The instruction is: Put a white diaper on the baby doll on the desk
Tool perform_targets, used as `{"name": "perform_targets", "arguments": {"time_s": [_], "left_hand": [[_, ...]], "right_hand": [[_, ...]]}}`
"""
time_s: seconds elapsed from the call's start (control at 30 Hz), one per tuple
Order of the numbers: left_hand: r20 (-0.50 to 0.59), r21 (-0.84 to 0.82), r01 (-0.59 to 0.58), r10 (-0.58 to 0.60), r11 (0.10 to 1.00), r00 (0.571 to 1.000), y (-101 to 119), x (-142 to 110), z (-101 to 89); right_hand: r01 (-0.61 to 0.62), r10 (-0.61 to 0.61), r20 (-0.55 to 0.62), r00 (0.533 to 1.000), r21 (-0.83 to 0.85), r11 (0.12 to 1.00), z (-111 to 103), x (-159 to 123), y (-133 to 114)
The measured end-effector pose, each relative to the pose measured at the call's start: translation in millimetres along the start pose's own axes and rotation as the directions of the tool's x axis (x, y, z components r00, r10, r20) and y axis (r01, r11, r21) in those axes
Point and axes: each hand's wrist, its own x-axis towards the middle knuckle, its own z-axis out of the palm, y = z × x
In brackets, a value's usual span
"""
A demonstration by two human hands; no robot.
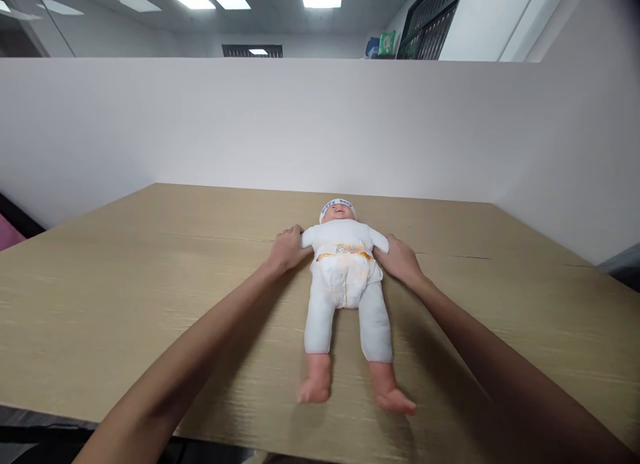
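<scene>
A baby doll (pixel 345 297) in a white suit, a cap and a diaper (pixel 346 277) lies on its back in the middle of a wooden table (pixel 125 304), feet toward me. My left hand (pixel 287 249) is closed around the doll's arm on the left side. My right hand (pixel 401 259) grips the doll's other arm at the right side of its torso. Both of my forearms reach in from the near edge of the table.
A white partition (pixel 250 124) stands along the far and right sides of the table. Ceiling lights and a dark window show above it. The table's near edge runs along the bottom left of the view.
</scene>
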Motion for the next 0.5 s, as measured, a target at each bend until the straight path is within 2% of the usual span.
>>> {"name": "perform_targets", "arguments": {"time_s": [0.1,0.2,0.27,0.33,0.37,0.43,0.47,0.5], "left_hand": [[0.000,-0.024,0.067,-0.067,0.997,0.998,21,-22,-21.4],[-0.036,-0.159,0.169,-0.177,0.973,0.984,54,-76,-50.4],[-0.064,-0.324,0.190,-0.222,0.927,0.973,77,-133,-65.2],[-0.064,-0.402,0.202,-0.248,0.893,0.967,96,-204,-71.6],[-0.027,-0.439,0.197,-0.232,0.876,0.972,103,-242,-71.5],[0.113,-0.486,0.211,-0.178,0.848,0.977,109,-316,-66.8],[0.189,-0.477,0.254,-0.184,0.842,0.965,110,-350,-63.3],[0.231,-0.462,0.284,-0.196,0.840,0.953,110,-379,-59.8]], "right_hand": [[-0.039,0.039,-0.008,0.999,0.060,0.997,-15,-17,-6],[-0.032,0.033,-0.002,0.999,0.147,0.989,-44,-50,-7],[0.008,-0.011,0.013,1.000,0.231,0.973,-70,-84,-4],[0.088,-0.107,0.031,0.994,0.373,0.924,-98,-128,3],[0.118,-0.155,0.048,0.987,0.443,0.889,-111,-153,7],[0.146,-0.222,0.119,0.968,0.453,0.879,-130,-208,19],[0.161,-0.274,0.200,0.941,0.447,0.880,-134,-237,26],[0.185,-0.301,0.205,0.931,0.448,0.875,-135,-267,32]]}}
